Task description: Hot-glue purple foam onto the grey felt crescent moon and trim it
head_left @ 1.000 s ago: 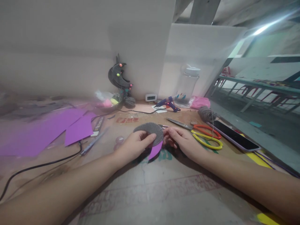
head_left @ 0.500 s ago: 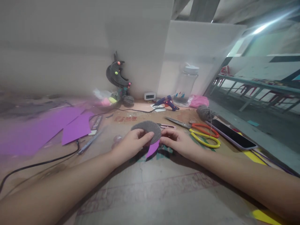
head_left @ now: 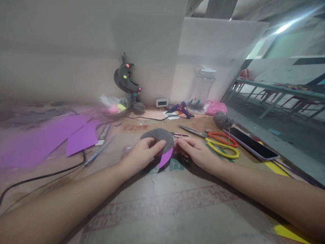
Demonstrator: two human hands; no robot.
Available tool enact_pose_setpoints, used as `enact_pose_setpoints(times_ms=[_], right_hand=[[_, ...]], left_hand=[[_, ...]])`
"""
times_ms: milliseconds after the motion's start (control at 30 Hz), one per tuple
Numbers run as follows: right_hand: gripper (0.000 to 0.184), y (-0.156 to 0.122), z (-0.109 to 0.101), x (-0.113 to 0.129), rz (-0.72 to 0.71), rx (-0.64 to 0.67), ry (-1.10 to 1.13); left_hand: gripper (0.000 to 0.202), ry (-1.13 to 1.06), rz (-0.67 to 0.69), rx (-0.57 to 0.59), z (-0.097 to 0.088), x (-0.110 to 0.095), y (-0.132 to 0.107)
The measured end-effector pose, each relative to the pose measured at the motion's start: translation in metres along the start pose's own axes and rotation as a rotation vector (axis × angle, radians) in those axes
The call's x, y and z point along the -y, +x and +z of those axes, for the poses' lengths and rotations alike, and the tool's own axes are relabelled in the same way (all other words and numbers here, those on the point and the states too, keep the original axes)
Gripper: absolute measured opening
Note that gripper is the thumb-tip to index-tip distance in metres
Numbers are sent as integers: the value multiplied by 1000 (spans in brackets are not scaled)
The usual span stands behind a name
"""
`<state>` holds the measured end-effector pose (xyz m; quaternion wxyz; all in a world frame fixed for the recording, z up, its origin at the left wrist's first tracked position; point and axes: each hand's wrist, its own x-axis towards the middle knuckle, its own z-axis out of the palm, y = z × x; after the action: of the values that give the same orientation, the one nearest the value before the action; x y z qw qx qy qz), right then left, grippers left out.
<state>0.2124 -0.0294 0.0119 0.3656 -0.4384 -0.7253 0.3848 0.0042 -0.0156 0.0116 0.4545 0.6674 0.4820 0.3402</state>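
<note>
A round grey disc of wound cord point(head_left: 160, 137) with a purple backing point(head_left: 165, 158) peeking out below is held up over the cardboard work surface point(head_left: 177, 203). My left hand point(head_left: 142, 153) pinches its left edge, thumb on the front. At the disc's right edge my right hand point(head_left: 195, 151) is closed on the rim, fingers curled. Scissors with orange and yellow handles point(head_left: 218, 142) lie just right of my right hand.
Purple paper sheets point(head_left: 78, 137) and a black cable point(head_left: 43, 176) lie at left. A glue gun point(head_left: 180, 109), clear jar point(head_left: 201, 89), twine ball point(head_left: 221, 119), phone point(head_left: 251, 143) and a dark crescent ornament point(head_left: 125, 79) stand at the back and right. Yellow paper point(head_left: 289, 234) sits near right.
The disc and both hands have shifted slightly toward the far side; both hands keep their hold on it.
</note>
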Motion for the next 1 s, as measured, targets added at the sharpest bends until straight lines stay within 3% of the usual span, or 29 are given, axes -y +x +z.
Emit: enact_pose_setpoints(times_ms=[67, 267, 533, 700, 867, 1000], right_hand=[[43, 0, 0, 0, 19, -8, 28], [22, 2, 3, 3, 85, 9, -13], [21, 0, 4, 4, 58, -5, -15], [19, -4, 5, 6, -21, -66, -167], [11, -10, 6, 9, -218, -230, -336], [7, -11, 5, 4, -294, -266, -415]], left_hand=[[42, 22, 9, -3, 0, -2, -1], [44, -4, 72, 15, 0, 1, 1], [40, -18, 98, 25, 0, 4, 3], [36, -32, 105, 20, 0, 3, 3], [29, -105, 101, 48, 1, 7, 3], [27, -146, 102, 71, 2, 7, 1]])
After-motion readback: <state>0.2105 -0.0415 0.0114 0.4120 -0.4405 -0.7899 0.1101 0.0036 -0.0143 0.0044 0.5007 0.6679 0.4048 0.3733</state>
